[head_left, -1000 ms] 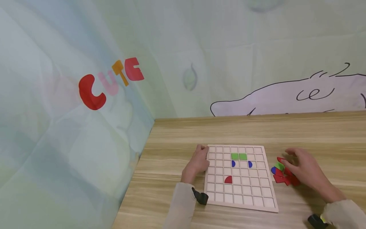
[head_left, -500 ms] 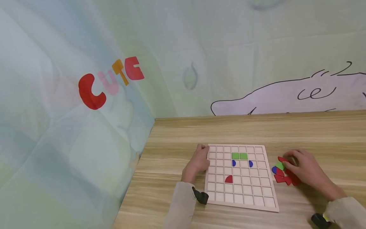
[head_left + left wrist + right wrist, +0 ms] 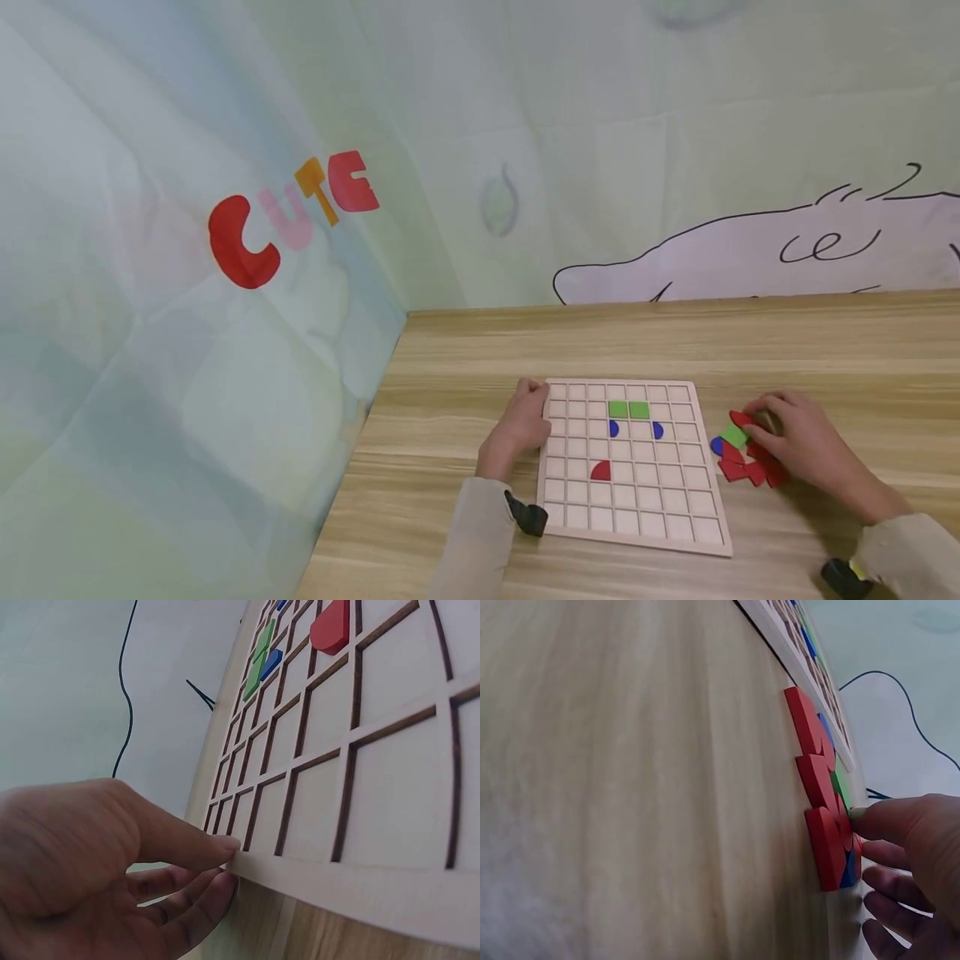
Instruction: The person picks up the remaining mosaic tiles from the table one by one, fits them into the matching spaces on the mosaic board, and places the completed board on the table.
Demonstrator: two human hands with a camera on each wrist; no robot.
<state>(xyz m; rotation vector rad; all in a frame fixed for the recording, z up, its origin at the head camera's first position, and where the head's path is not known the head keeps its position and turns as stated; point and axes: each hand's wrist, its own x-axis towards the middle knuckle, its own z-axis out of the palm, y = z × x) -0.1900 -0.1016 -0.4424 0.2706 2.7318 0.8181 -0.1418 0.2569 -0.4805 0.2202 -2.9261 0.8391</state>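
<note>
My left hand [image 3: 517,427] grips the left edge of a pale wooden grid board [image 3: 630,543]. In the left wrist view the thumb [image 3: 202,851] lies on the board's rim, with the other fingers curled at its side. On the board sit two green squares [image 3: 628,409], two blue half-rounds [image 3: 657,430] and a red quarter-round [image 3: 601,471]. My right hand [image 3: 802,437] is at a pile of pieces right of the board. Its thumb touches the pile near a green piece [image 3: 733,436]; the fingers curve loosely beyond. Red pieces [image 3: 732,470] and a blue piece [image 3: 717,446] lie around it.
The board and pile lie on a wood-grain table [image 3: 442,358]. A printed cloth backdrop [image 3: 450,125] rises behind the table and along its left side. Black straps [image 3: 527,514] are around both wrists.
My right hand has shifted slightly within the pile, and the green piece there shows more of its face. My left hand and the pieces on the board stay put.
</note>
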